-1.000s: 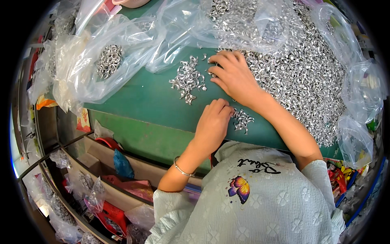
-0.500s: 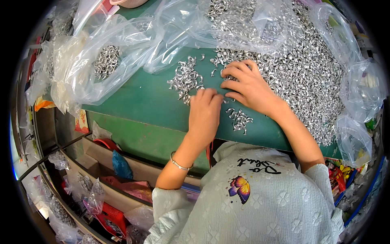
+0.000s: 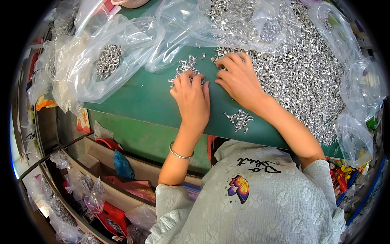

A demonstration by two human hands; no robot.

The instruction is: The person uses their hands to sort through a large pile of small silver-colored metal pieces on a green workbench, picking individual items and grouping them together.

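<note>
My left hand [image 3: 190, 97] rests over a small pile of silvery, curved metal pieces [image 3: 187, 65], its fingers bent and apart. The fingertips reach into the pile and cover its near part. To the right, my right hand [image 3: 239, 81] lies at the left edge of a large heap of the same curved metal pieces [image 3: 304, 81]. Its fingers are spread and bent, with the tips pointing left; what lies under the palm is hidden. Nearer to me, a small cluster of metal pieces [image 3: 239, 120] sits apart on the green tabletop [image 3: 142, 101].
Clear plastic bags [image 3: 162, 36] spread across the far side of the table; one at left holds metal rings [image 3: 108, 61]. More clear plastic [image 3: 353, 134] borders the heap at right. Below left is an open compartment [image 3: 93, 156] with a blue bag [image 3: 122, 164] and a red basket [image 3: 111, 217].
My left hand has moved left and away from me, onto the small pile. My right hand has shifted slightly left and farther out along the heap's edge.
</note>
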